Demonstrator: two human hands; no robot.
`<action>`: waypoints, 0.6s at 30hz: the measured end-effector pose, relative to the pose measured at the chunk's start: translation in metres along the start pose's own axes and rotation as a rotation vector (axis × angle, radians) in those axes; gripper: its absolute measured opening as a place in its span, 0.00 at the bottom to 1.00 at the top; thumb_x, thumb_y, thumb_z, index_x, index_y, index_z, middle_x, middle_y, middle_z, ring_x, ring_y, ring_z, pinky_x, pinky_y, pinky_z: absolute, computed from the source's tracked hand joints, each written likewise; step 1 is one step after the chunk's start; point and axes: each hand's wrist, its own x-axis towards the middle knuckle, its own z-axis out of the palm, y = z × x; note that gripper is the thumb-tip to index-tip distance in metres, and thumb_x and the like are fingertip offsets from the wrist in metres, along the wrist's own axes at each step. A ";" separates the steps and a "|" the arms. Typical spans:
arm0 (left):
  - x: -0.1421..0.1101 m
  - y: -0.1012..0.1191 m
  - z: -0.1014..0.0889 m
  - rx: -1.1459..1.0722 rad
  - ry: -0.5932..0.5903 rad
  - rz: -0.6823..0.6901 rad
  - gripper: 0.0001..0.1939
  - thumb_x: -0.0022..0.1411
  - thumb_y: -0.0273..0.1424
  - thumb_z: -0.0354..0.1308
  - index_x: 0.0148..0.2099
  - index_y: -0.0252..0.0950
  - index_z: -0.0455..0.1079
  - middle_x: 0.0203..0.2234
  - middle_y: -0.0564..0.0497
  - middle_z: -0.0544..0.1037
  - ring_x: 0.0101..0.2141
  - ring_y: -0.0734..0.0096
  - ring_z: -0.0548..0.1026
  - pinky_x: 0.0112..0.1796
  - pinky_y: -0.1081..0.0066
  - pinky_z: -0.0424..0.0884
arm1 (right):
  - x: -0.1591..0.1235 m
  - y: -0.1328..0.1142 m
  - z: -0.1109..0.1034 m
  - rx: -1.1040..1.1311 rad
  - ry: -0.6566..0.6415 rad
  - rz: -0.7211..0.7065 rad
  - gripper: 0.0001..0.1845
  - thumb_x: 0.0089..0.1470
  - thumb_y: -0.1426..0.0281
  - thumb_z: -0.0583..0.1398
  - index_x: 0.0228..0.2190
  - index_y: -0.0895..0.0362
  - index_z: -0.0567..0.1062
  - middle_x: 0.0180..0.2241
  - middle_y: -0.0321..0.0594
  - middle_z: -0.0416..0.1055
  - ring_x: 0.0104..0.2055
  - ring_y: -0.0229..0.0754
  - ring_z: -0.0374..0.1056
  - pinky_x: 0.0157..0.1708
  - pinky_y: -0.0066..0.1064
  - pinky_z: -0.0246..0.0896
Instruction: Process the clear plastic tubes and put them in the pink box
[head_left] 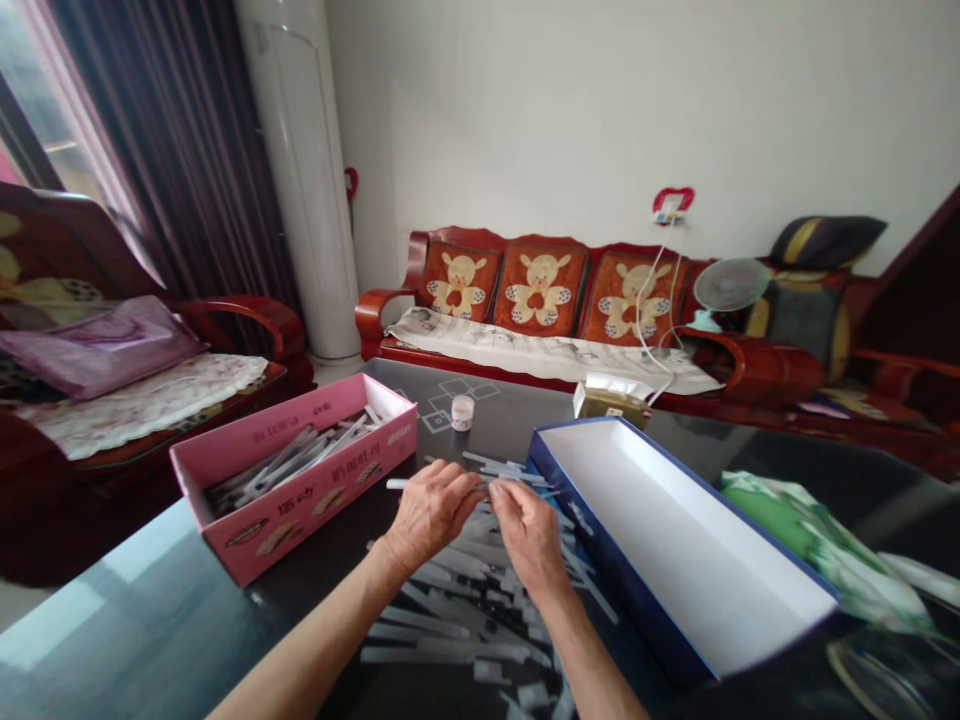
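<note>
My left hand [435, 508] is closed around a whitish pen barrel [396, 484], whose end sticks out to the left. My right hand [529, 530] pinches with thumb and finger where the two hands meet, at the barrel's other end; what lies in that pinch is too small to make out. Under and around both hands, a pile of loose translucent pen parts [427, 648], barrels and short caps among them, spreads over the dark table. A few thin sticks [510, 470] lie just beyond my fingers.
On the left stands a pink box [300, 520] holding many pens. An open blue box [675, 570] with a white inside is to the right. Beyond are a small round tub [462, 413] and a tissue box [611, 398]. A green-white packet [810, 535] lies far right.
</note>
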 end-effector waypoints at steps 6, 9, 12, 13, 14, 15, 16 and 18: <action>-0.001 0.005 0.004 0.038 0.068 0.064 0.10 0.67 0.34 0.50 0.40 0.37 0.71 0.27 0.51 0.74 0.31 0.68 0.68 0.35 0.67 0.64 | -0.005 0.009 0.004 0.300 -0.046 0.449 0.23 0.48 0.50 0.61 0.30 0.58 0.78 0.26 0.42 0.76 0.28 0.44 0.71 0.24 0.29 0.63; -0.004 0.004 0.005 0.035 0.083 0.098 0.09 0.68 0.32 0.49 0.39 0.37 0.71 0.26 0.51 0.74 0.30 0.69 0.68 0.33 0.68 0.63 | -0.006 0.013 0.007 0.474 -0.013 0.559 0.22 0.43 0.50 0.65 0.26 0.58 0.77 0.25 0.41 0.76 0.26 0.42 0.70 0.24 0.29 0.63; -0.006 0.002 0.006 0.051 0.089 0.119 0.09 0.68 0.32 0.49 0.39 0.37 0.71 0.24 0.53 0.72 0.28 0.70 0.66 0.31 0.68 0.61 | -0.006 0.013 0.008 0.565 -0.031 0.543 0.21 0.42 0.52 0.67 0.26 0.58 0.78 0.24 0.40 0.75 0.26 0.40 0.68 0.27 0.29 0.63; -0.006 0.002 0.006 0.056 0.086 0.120 0.09 0.68 0.32 0.49 0.40 0.37 0.70 0.24 0.53 0.72 0.27 0.70 0.65 0.31 0.68 0.60 | -0.006 0.013 0.008 0.574 -0.040 0.527 0.20 0.42 0.53 0.67 0.27 0.58 0.78 0.25 0.40 0.76 0.27 0.40 0.69 0.28 0.29 0.64; -0.007 0.001 0.006 0.062 0.078 0.120 0.09 0.68 0.33 0.49 0.40 0.37 0.70 0.24 0.53 0.71 0.27 0.70 0.65 0.30 0.68 0.60 | -0.006 0.012 0.007 0.577 -0.047 0.515 0.19 0.42 0.54 0.67 0.28 0.58 0.79 0.25 0.39 0.76 0.28 0.40 0.69 0.29 0.29 0.64; -0.007 0.001 0.007 0.069 0.067 0.119 0.09 0.68 0.33 0.49 0.40 0.37 0.70 0.23 0.54 0.71 0.27 0.70 0.65 0.30 0.68 0.59 | -0.006 0.011 0.005 0.577 -0.053 0.506 0.19 0.41 0.55 0.68 0.30 0.58 0.79 0.27 0.39 0.76 0.30 0.40 0.70 0.30 0.29 0.65; -0.007 0.001 0.007 0.076 0.056 0.117 0.09 0.68 0.33 0.49 0.40 0.37 0.70 0.23 0.54 0.71 0.27 0.70 0.65 0.30 0.68 0.59 | -0.006 0.010 0.004 0.576 -0.057 0.502 0.20 0.41 0.55 0.68 0.32 0.57 0.79 0.28 0.39 0.77 0.32 0.41 0.71 0.31 0.29 0.65; -0.007 0.001 0.008 0.090 0.039 0.111 0.10 0.68 0.33 0.49 0.39 0.38 0.70 0.23 0.54 0.71 0.27 0.70 0.65 0.31 0.68 0.58 | -0.006 0.009 0.001 0.572 -0.071 0.501 0.22 0.40 0.56 0.69 0.35 0.57 0.79 0.32 0.40 0.77 0.35 0.43 0.72 0.33 0.30 0.66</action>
